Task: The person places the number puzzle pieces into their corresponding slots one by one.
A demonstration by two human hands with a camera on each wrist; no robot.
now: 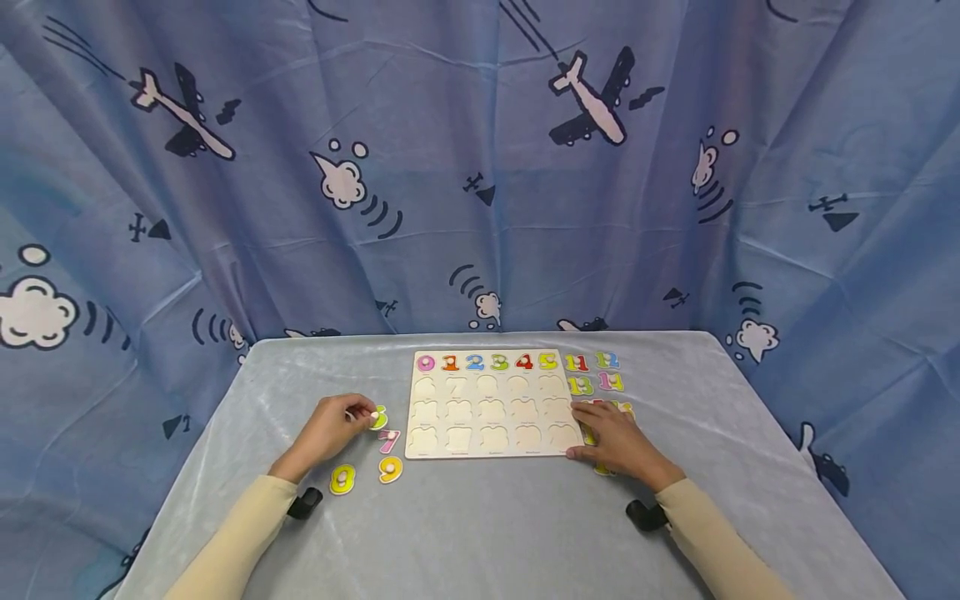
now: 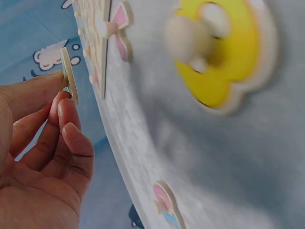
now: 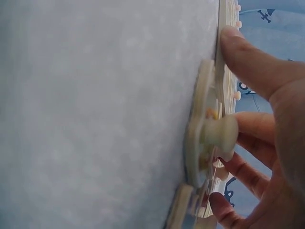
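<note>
My left hand (image 1: 339,423) pinches a green number piece (image 1: 380,417), apparently a 6, by its knob between thumb and fingers. In the left wrist view the held piece (image 2: 69,76) is seen edge-on, above the tabletop. A pink 7 piece (image 1: 388,441) lies just below it, left of the wooden number board (image 1: 480,457). My right hand (image 1: 611,437) rests at the board's right edge with its thumb on the rim. Its fingers spread over number pieces there, partly hiding them; one knobbed piece (image 3: 198,124) shows beneath them in the right wrist view.
Coloured numbers 0 to 5 fill the board's top row (image 1: 475,362); the rows below show bare recesses. A yellow 8 piece (image 1: 342,479) and an orange 9 piece (image 1: 390,469) lie front left. Pieces such as a red 11 (image 1: 577,362) lie right of the board. A curtain (image 1: 480,250) hangs behind.
</note>
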